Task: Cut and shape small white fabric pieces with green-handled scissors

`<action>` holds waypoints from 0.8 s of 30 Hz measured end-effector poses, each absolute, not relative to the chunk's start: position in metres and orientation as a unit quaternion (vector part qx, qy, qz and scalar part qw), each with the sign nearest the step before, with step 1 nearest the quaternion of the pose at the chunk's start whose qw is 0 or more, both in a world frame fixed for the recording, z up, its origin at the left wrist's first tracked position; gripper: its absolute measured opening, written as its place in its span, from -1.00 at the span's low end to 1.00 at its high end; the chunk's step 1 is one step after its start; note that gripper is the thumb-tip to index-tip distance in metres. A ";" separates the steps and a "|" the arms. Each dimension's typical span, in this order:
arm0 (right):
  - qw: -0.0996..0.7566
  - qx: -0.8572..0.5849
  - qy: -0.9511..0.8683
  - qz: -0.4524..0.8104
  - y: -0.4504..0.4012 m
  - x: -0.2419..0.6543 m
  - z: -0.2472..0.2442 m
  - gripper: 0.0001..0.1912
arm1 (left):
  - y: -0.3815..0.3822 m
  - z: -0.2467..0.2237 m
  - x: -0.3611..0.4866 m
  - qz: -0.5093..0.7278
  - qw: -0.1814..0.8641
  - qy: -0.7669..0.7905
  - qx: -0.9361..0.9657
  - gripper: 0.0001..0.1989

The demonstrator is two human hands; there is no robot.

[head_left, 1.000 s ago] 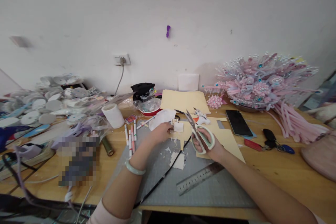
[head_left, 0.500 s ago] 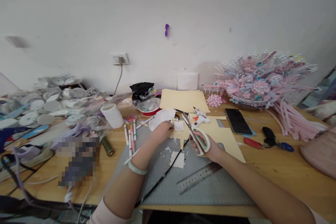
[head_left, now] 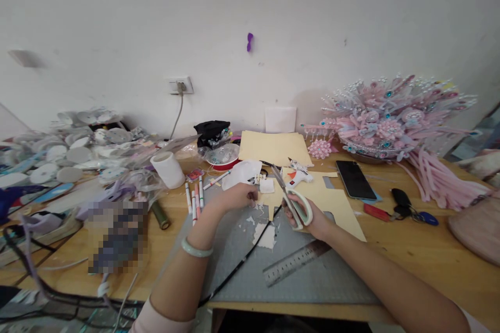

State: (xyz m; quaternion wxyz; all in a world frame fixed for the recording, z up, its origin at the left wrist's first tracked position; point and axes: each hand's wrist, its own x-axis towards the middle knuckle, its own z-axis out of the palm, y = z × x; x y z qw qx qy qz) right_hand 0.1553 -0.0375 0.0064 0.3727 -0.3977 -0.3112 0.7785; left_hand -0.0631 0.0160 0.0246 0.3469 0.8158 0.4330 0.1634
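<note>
My right hand (head_left: 289,213) is closed around the pale green handles of a pair of scissors (head_left: 304,210), whose blades point away from me and a little left. Over the grey cutting mat (head_left: 226,255) hovers my left hand (head_left: 242,196), fingers curled and pinched downward; anything between them is too small to make out. Just beyond those fingertips is a small white piece (head_left: 267,186). Torn paper scraps (head_left: 264,235) lie on the mat nearer to me, with a black cord running across them. A steel ruler (head_left: 295,263) rests in front of my right wrist.
Cream card sheets (head_left: 273,146) and a white glue gun (head_left: 300,178) lie behind the hands. Markers (head_left: 194,203) and a white cup (head_left: 167,170) are on the left. To the right are a phone (head_left: 355,180), keys (head_left: 402,205) and a pink beaded headpiece (head_left: 386,125).
My left hand has shifted slightly left, away from the small white piece, its wrist bending and fingertips turning downward. My right hand keeps the scissors in nearly the same place.
</note>
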 end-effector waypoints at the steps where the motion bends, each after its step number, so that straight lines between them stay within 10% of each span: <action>1: 0.370 -0.402 -0.309 0.778 -0.038 0.155 0.007 -0.77 | 0.016 0.023 -0.063 0.155 0.343 0.436 0.818 -0.86; 24: 0.372 -0.398 -0.347 0.764 -0.040 0.154 0.011 -0.74 | 0.013 0.031 -0.051 0.224 0.264 0.456 0.820 -0.86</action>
